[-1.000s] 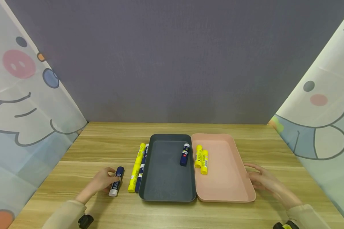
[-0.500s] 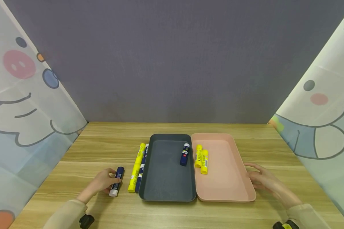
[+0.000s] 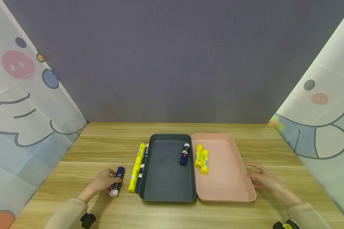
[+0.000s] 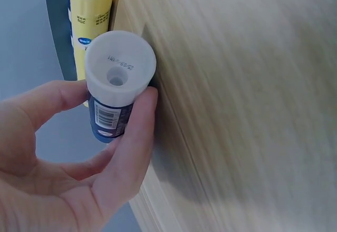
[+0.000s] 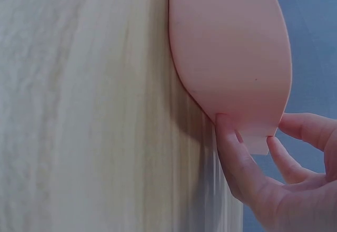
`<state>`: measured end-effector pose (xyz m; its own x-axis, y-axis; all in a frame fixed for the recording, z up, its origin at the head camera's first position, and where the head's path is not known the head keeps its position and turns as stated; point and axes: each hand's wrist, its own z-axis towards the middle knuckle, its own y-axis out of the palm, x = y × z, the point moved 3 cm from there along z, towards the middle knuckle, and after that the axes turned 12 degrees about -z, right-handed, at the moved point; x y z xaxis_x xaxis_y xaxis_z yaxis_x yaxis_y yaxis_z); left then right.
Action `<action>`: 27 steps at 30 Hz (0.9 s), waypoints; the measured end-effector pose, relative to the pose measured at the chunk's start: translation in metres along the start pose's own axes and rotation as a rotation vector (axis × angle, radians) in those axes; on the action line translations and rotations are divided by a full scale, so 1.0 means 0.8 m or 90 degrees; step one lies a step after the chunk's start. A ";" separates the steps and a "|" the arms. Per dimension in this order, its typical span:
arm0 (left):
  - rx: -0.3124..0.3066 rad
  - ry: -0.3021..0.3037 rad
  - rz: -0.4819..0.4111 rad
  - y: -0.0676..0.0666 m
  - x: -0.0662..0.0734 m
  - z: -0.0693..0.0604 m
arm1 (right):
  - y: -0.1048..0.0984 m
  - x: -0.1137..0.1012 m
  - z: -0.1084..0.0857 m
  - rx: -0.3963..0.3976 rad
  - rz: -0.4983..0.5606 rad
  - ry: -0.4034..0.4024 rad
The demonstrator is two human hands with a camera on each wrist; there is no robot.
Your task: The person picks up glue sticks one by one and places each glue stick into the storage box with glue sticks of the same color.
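In the head view my left hand point(image 3: 104, 180) pinches a navy glue stick point(image 3: 119, 173) with a white end, at the table's left. The left wrist view shows this glue stick point(image 4: 109, 118) between thumb and fingers, its white end toward the camera. My right hand point(image 3: 263, 179) touches the pink tray's point(image 3: 240, 190) right side. Seen from the right wrist, the fingers rest against the tray's outer wall point(image 5: 237, 58), fairly straight, with the thumb at the rim. Two yellow glue sticks point(image 3: 204, 162) lie in the pink tray. One navy glue stick point(image 3: 184, 155) lies in the dark grey tray point(image 3: 166, 198).
Just left of the grey tray, yellow glue sticks point(image 3: 133, 178) and navy glue sticks point(image 3: 140, 173) lie in two rows. Both trays stand side by side on the wooden table point(image 3: 175, 216). A grey panel point(image 3: 175, 63) rises behind, with printed sheets at both sides.
Almost nothing differs. My left hand and the navy glue stick have shifted very slightly to the right; the right hand and the trays stay put.
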<state>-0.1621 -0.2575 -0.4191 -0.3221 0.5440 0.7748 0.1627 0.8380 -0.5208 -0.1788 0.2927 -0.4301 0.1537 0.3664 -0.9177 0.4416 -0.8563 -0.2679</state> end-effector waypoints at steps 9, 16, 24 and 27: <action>0.004 0.007 -0.015 0.001 0.005 0.000 | 0.001 -0.002 -0.001 0.003 0.001 -0.003; 0.001 0.023 -0.031 -0.002 0.013 -0.001 | 0.002 -0.004 -0.001 0.039 -0.050 0.033; -0.008 0.038 -0.054 -0.008 0.026 0.002 | 0.003 -0.005 -0.002 0.043 -0.051 0.034; -0.015 0.039 -0.061 -0.008 0.031 0.004 | 0.002 -0.004 -0.002 0.032 -0.034 0.022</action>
<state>-0.1741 -0.2495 -0.3971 -0.2804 0.4617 0.8416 0.1560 0.8870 -0.4346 -0.1773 0.2902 -0.4270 0.1617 0.4236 -0.8913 0.4047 -0.8522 -0.3316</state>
